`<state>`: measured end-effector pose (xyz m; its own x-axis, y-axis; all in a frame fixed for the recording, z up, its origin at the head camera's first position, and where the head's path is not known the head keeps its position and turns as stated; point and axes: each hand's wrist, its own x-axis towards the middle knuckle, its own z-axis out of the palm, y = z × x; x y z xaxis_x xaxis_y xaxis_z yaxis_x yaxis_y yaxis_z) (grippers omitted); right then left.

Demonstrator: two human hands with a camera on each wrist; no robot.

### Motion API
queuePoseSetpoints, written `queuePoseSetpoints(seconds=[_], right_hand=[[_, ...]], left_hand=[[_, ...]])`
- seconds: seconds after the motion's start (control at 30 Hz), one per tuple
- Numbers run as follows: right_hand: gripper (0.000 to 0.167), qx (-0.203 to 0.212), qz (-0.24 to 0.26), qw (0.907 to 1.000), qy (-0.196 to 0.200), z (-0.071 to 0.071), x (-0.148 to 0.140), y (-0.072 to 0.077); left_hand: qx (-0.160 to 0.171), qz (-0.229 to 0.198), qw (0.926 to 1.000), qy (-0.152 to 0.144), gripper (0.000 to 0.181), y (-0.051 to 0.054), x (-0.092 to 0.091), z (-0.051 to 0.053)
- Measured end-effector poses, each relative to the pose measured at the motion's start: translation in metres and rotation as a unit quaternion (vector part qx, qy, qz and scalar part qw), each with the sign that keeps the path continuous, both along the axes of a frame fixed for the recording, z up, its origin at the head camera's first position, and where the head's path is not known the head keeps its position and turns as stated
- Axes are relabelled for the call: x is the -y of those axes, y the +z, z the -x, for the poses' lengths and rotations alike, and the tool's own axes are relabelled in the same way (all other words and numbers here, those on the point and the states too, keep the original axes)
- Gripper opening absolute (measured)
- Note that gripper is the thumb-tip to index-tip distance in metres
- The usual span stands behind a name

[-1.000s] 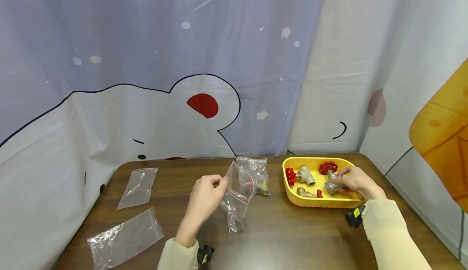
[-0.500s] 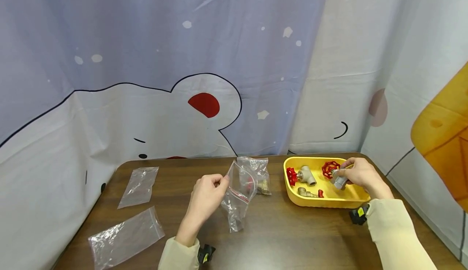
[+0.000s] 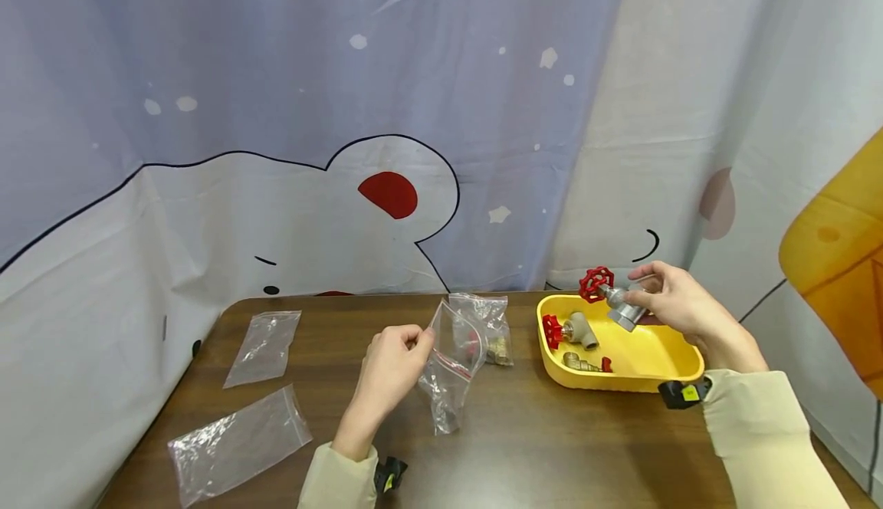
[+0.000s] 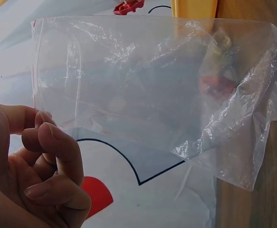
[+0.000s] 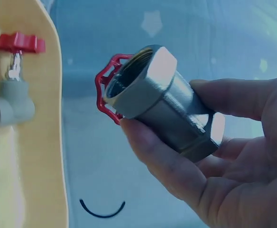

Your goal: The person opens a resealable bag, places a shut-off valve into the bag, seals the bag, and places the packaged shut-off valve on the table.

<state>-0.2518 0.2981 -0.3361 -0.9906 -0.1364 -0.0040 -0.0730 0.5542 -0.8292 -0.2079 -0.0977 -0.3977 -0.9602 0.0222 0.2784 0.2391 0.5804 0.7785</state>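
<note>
My right hand (image 3: 679,306) holds a silver gate valve (image 5: 176,114) with a red handwheel (image 3: 596,285) above the yellow tray (image 3: 624,380). Thumb and fingers grip its metal body in the right wrist view. In the tray lie a grey plastic valve (image 3: 578,331) with a red handle and a small brass valve (image 3: 581,362). The left hand (image 3: 393,367) pinches the top edge of a clear zip bag (image 4: 129,85), which hangs over the table with its mouth spread. Just behind it lies another zip bag (image 3: 493,317) with a brass and red fitting inside.
Two flat clear zip bags lie at the left of the brown table (image 3: 524,448), a smaller bag (image 3: 264,348) behind a larger bag (image 3: 237,445). A printed curtain (image 3: 386,72) hangs along the back and sides.
The right hand has lifted the silver gate valve out of the tray and turned it, handwheel toward the left. The left hand and its bag stay nearly still.
</note>
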Motion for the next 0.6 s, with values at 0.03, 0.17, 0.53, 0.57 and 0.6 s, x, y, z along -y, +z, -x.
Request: queuePoseSetpoints(seconds=[0.03,0.17,0.53,0.57,0.6], right_hand=[[0.046,0.002,0.004,1.0,0.001,0.0,0.003,0.0],[0.045,-0.011,-0.002,0.9999,0.006,-0.003,0.016,0.0],[0.032,-0.079,-0.089,0.9869,0.109,-0.016,0.066,0.036],[0.03,-0.088,-0.106,0.9834,0.119,-0.017,0.072,0.04],[0.027,-0.097,-0.121,0.9796,0.128,-0.018,0.077,0.044]], left_hand=[[0.0,-0.001,1.0,0.0,0.04,0.0,0.0,0.0],[0.001,-0.003,1.0,-0.003,0.039,0.0,0.0,-0.001],[-0.006,0.003,1.0,-0.001,0.042,0.0,-0.002,0.0],[-0.006,0.004,1.0,-0.001,0.043,-0.001,-0.003,0.0],[-0.006,0.005,1.0,-0.002,0.043,-0.001,-0.003,0.0]])
